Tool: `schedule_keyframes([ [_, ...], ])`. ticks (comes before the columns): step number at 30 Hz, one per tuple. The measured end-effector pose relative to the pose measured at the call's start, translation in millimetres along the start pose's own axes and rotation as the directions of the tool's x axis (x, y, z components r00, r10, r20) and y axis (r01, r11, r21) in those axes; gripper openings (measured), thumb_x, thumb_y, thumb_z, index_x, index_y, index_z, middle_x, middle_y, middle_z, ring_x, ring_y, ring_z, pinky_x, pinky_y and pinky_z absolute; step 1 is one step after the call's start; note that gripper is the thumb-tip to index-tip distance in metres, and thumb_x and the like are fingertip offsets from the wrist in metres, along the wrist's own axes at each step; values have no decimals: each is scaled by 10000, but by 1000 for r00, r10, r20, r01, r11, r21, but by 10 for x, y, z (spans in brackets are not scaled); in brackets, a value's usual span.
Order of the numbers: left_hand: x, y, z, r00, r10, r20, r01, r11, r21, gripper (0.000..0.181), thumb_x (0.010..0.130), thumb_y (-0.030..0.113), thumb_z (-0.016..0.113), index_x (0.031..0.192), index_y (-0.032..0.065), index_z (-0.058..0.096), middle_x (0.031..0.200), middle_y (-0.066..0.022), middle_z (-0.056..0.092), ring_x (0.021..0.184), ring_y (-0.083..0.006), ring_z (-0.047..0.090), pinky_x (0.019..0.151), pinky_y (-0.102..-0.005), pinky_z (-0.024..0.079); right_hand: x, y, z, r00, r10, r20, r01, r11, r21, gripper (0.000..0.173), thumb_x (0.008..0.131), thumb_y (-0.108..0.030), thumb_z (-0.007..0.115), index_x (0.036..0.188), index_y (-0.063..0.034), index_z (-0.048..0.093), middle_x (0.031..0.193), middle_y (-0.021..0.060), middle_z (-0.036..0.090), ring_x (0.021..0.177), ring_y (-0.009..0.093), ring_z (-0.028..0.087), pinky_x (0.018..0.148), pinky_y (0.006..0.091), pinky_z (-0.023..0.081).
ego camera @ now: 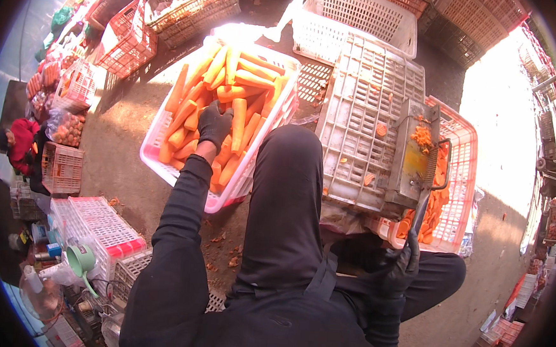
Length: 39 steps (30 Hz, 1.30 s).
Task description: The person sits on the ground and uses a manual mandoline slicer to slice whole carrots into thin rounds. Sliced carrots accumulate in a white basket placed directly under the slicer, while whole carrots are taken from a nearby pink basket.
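Note:
My left hand [215, 124], in a dark glove, reaches down among peeled whole carrots [239, 118] in a white and pink plastic crate [213, 204]. Its fingertips are hidden, so I cannot tell whether they grip a carrot. My right hand [403, 264], gloved too, is closed around the handle of a knife [420, 211] with its blade pointing up and away from me. Just beyond the blade sits a metal trough [405, 157] with orange carrot scraps [422, 138] in it. Cut carrot pieces [436, 207] lie in a crate [470, 171] beside the trough.
An upturned slatted crate [353, 106] supports the trough and stands right of my knee [287, 174]. Behind it is a white crate [359, 11]. More crates [98, 224] and a green dipper [81, 259] are at the lower left. A person in red [22, 146] is at the far left.

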<state>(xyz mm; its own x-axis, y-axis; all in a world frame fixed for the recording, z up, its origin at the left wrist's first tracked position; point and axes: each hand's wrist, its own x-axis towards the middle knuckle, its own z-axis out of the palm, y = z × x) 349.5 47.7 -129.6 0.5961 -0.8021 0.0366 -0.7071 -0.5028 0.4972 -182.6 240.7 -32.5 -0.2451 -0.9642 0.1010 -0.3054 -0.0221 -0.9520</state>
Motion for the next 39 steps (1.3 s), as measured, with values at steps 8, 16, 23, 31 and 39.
schedule_keyframes([
  [8,990,640,362,959,-282,13,277,950,144,490,897,360,700,1270,51,620,1241,-219,684,1157,-384,675,964,-491,552,-10,169,-99,998,-55,32,55,998,4,398,1102,-140,435,1470,-6,501,1374,95,623,746,83,567,721,255,532],
  [16,1201,447,646,938,-346,33,347,933,-92,441,850,309,721,1157,-6,686,1053,-242,738,1030,-403,717,881,-503,555,-73,130,-85,999,36,29,-37,999,24,430,1095,-173,459,1488,2,480,921,29,612,705,74,518,757,263,533],
  [23,943,234,497,925,-108,365,380,240,-893,150,957,168,684,872,47,658,733,-67,678,586,-194,647,568,-318,546,-105,124,-40,996,84,11,-85,995,48,420,1085,-153,465,1487,-36,503,803,3,570,670,71,530,696,243,527],
  [31,-154,1475,-524,864,392,317,141,416,-898,262,1028,213,619,1139,-14,686,926,-41,709,755,-112,676,712,-267,547,0,102,-42,997,72,35,-77,988,134,431,1079,-251,540,1472,-73,540,807,-10,600,667,49,546,587,209,479],
  [39,-1087,2751,-652,490,670,557,117,583,-804,295,1008,241,637,1102,-35,679,807,-24,668,696,-86,627,671,-250,509,35,8,18,991,120,52,-128,968,216,384,1079,-110,522,1458,-56,561,914,-53,584,707,12,493,623,191,427],
])
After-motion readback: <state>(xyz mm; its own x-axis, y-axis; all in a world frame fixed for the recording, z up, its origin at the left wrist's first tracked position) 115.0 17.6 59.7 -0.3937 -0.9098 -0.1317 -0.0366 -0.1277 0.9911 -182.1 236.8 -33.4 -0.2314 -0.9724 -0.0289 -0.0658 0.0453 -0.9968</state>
